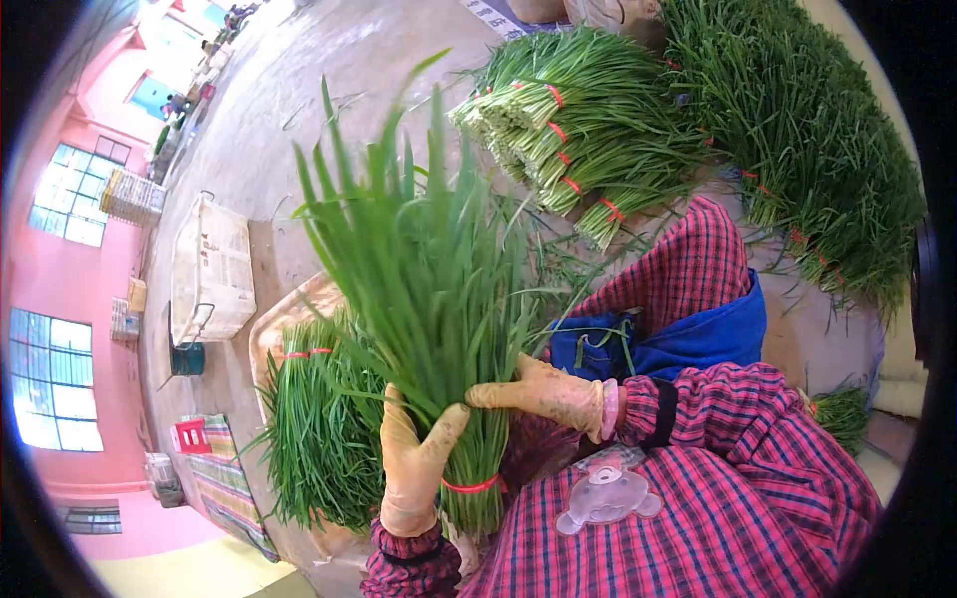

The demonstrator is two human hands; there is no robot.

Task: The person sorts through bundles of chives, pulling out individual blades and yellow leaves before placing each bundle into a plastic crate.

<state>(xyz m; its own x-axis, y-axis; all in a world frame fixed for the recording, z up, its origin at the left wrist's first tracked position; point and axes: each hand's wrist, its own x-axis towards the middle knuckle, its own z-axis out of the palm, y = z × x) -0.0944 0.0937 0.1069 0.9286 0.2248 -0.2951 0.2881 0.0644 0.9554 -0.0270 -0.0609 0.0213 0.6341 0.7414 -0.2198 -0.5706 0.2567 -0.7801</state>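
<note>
A bunch of long green chives stands upright in front of me, leaves pointing up and away. A red band circles it near its lower end. My left hand, in a pale yellowish glove, is wrapped round the near left side of the bunch. From the right, my right hand, in a dirt-marked glove, grips the same bunch with its thumb across the leaves; its other fingers are hidden behind them. More banded chives lie just beyond my left hand, partly covered by the held bunch.
Stacked chives with red bands lie ahead, and a larger pile is at the right. A white crate stands on the floor at the left, near a red basket on a striped mat. Loose leaves litter the floor.
</note>
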